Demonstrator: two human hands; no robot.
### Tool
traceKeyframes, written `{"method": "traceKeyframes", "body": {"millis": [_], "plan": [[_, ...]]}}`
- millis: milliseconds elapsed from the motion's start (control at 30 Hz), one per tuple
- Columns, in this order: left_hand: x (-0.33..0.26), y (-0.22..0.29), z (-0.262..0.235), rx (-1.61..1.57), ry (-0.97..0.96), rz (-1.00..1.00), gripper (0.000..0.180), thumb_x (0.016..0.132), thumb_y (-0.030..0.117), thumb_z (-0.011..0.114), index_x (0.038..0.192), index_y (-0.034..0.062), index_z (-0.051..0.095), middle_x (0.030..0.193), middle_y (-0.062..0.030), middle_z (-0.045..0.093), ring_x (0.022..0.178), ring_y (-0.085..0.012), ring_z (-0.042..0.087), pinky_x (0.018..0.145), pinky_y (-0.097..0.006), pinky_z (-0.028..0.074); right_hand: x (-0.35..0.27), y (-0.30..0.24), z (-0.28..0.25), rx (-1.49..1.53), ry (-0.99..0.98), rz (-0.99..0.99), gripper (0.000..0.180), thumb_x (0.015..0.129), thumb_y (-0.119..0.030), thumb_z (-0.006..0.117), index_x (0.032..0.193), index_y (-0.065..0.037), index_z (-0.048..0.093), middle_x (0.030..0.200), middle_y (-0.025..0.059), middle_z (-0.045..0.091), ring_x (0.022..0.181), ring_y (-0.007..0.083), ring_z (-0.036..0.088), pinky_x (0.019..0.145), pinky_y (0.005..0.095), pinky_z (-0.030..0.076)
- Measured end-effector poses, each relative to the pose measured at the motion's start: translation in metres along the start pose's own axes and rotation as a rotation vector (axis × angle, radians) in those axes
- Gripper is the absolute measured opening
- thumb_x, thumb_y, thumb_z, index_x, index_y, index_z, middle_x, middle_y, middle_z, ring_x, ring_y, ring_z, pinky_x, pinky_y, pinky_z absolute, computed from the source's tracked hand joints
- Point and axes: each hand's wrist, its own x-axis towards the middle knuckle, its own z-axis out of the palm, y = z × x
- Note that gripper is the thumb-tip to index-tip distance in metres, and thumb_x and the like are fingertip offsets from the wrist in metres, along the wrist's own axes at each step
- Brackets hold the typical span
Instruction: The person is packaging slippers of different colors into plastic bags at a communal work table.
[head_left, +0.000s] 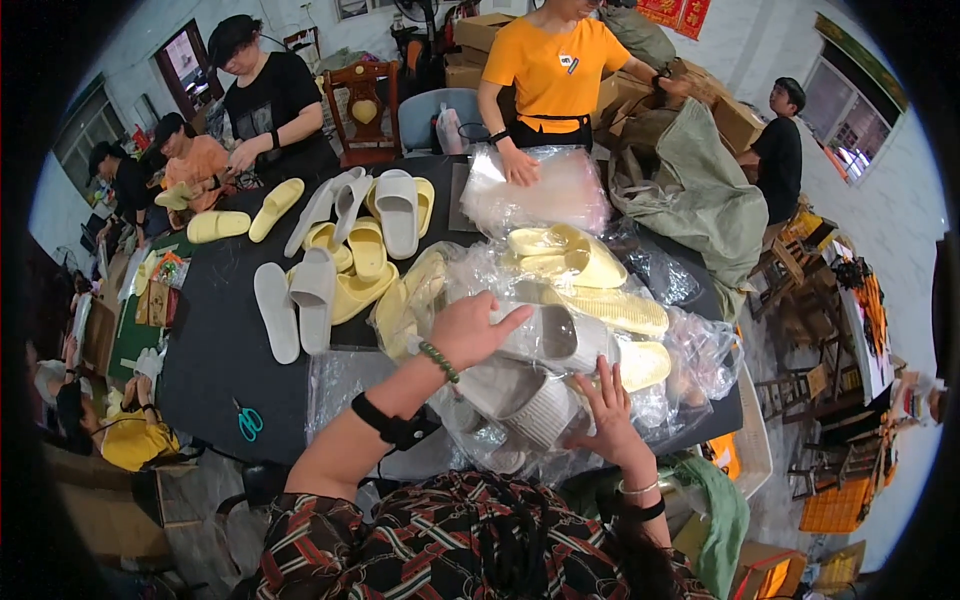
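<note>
Before me lies a pile of slippers in clear plastic bags. My left hand [468, 332] is over the bagged slippers at the pile's left side, thumb apart from the other fingers, and I see nothing held in it. Fingers spread, my right hand [612, 418] rests on the pile's near right side. Between my hands are a bagged grey slipper [572, 338] and, nearer me, another grey slipper with a ribbed sole [540, 410]. A bagged pale yellow slipper [643, 362] lies just beyond my right fingertips. Farther off are a yellow pair [568, 254] and a ribbed yellow sole [620, 310].
Loose grey slippers [277, 312] and yellow slippers [365, 250] lie on the black table [210, 350], with teal scissors [248, 419] near its edge. Across it, a person in orange [545, 75] rests a hand on stacked clear bags [560, 190]. A green-grey sack [690, 190] stands right.
</note>
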Motion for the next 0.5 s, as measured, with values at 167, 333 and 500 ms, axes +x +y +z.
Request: {"method": "traceKeyframes", "body": {"millis": [167,333,500], "plan": [[0.012,0.006,0.02,0.034,-0.01,0.006,0.07,0.079,0.068,0.053,0.081,-0.0008,0.062,0.078,-0.0225,0.065,0.08,-0.0358,0.064,0.072,-0.042,0.05,0.0,-0.006,0.0,0.004,0.009,0.008,0.113,0.049,-0.028,0.087,0.145,-0.021,0.027,0.155,0.0162,0.003,0.141,0.0419,0.002,0.11,0.0538,0.018],[0.015,-0.005,0.04,0.039,0.061,0.025,0.05,0.078,0.052,0.062,0.079,0.0022,0.063,0.079,-0.0181,0.066,0.078,-0.0362,0.064,0.069,-0.043,0.05,-0.001,-0.009,-0.002,-0.011,0.014,-0.012,0.115,0.049,-0.028,0.088,0.145,-0.021,0.026,0.155,0.0168,0.004,0.141,0.0421,0.002,0.11,0.0537,0.018],[0.011,-0.012,0.034,-0.213,0.139,0.025,0.027,0.078,0.029,0.07,0.073,0.004,0.061,0.076,-0.0134,0.064,0.072,-0.0308,0.062,0.065,-0.04,0.047,-0.003,-0.001,0.001,0.003,0.013,-0.019,0.115,0.048,-0.027,0.088,0.145,-0.021,0.026,0.155,0.0169,0.004,0.141,0.0422,0.002,0.109,0.0538,0.018]]}}
